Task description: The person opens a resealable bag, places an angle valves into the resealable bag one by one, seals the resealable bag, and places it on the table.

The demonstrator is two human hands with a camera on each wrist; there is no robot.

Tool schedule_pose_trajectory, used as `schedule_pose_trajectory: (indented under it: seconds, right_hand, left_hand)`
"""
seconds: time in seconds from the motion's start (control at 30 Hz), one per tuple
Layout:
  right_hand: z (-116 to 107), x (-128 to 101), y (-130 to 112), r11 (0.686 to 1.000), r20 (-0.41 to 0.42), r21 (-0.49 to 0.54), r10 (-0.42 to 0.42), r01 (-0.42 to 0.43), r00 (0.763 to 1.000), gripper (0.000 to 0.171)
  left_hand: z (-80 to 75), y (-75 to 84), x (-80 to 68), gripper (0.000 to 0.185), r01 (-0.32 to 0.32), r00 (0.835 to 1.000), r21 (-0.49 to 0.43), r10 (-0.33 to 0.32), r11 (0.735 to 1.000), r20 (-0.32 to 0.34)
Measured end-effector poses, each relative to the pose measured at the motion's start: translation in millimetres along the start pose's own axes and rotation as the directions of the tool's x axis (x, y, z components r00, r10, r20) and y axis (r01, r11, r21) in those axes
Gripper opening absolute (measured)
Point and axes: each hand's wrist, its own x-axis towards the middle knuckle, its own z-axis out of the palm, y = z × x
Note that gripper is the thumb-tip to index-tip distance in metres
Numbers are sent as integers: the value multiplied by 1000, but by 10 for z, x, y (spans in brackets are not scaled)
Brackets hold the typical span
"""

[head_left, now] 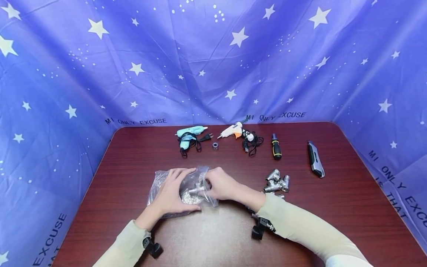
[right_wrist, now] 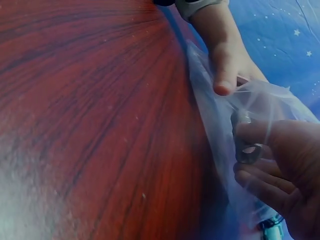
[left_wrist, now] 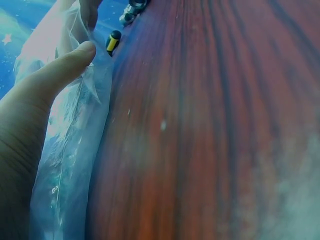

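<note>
Near the worktop's front edge, the left hand (head_left: 173, 193) lies flat, steadying the plastic bag (head_left: 160, 181), while the right hand (head_left: 221, 183) pinches a metal fitting (head_left: 197, 190) at its mouth.

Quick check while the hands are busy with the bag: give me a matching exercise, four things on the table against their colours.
Things:
1. left glue gun
2. right glue gun
3. screwdriver
4. pile of sockets

Colours:
A. black and yellow
B. silver metal
C. mint green
D. white with orange trigger

Pairs: 1-C, 2-D, 3-A, 4-B
</note>
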Motion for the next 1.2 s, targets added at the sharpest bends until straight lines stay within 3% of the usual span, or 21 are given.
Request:
schedule_pose_trajectory:
  seconds: [0.3,0.6,0.87,1.2]
  right_hand:
    - [93,77,-92,999,6,-41,27,-27,1000,32]
    - [183,123,-147,999,8,-48,0,1,1000,32]
    - [226,143,-212,987,34,-146,79,-74,996,30]
    - [244,137,-249,979,29,-183,100,-93,995,34]
  left_hand:
    - [13,-10,3,124,-19,1000,7,19,1000,-20]
    - [25,-26,5,124,-36,999,19,36,999,-23]
    - [29,-26,-11,124,-26,1000,33,27,999,-16]
    - [32,-21,-16,123,-29,999,21,29,999,-17]
